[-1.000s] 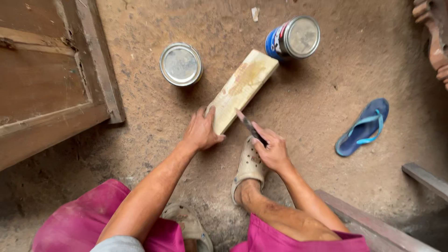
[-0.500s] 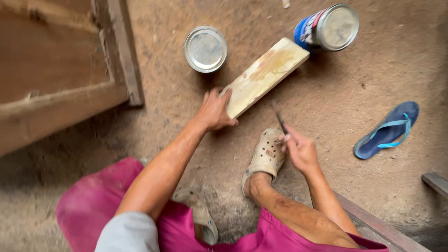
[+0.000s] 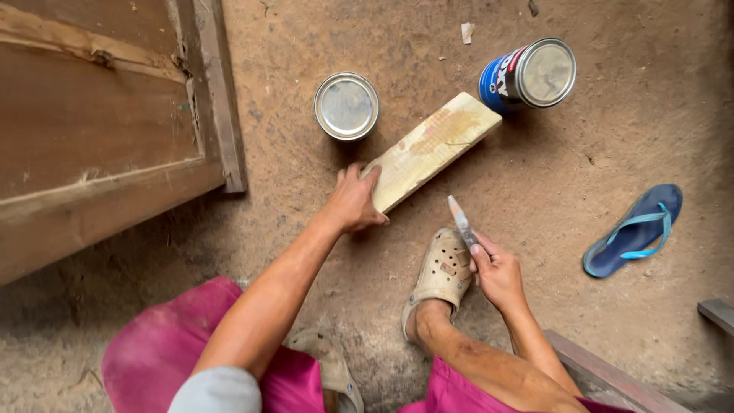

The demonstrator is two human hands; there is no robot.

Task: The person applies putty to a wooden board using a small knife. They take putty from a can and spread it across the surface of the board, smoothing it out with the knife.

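A pale wooden board (image 3: 432,147) lies flat on the dirt floor, slanting up to the right. My left hand (image 3: 354,200) grips its near end, fingers over the edge. My right hand (image 3: 495,269) holds a thin flat-bladed tool (image 3: 461,220) upright, its tip a short way off the board's right side and not touching it. Two round tins stand at the board's far end: a plain metal one (image 3: 346,105) to the left and a blue-labelled one (image 3: 529,76) to the right.
A large wooden door panel (image 3: 107,130) lies at the left. My foot in a beige clog (image 3: 441,271) rests below the board. A blue flip-flop (image 3: 634,229) lies at the right. Wooden battens (image 3: 612,375) run along the lower right.
My right hand has drawn the tool back from the board toward my foot. My left hand has stayed on the board's near end. The view has shifted.
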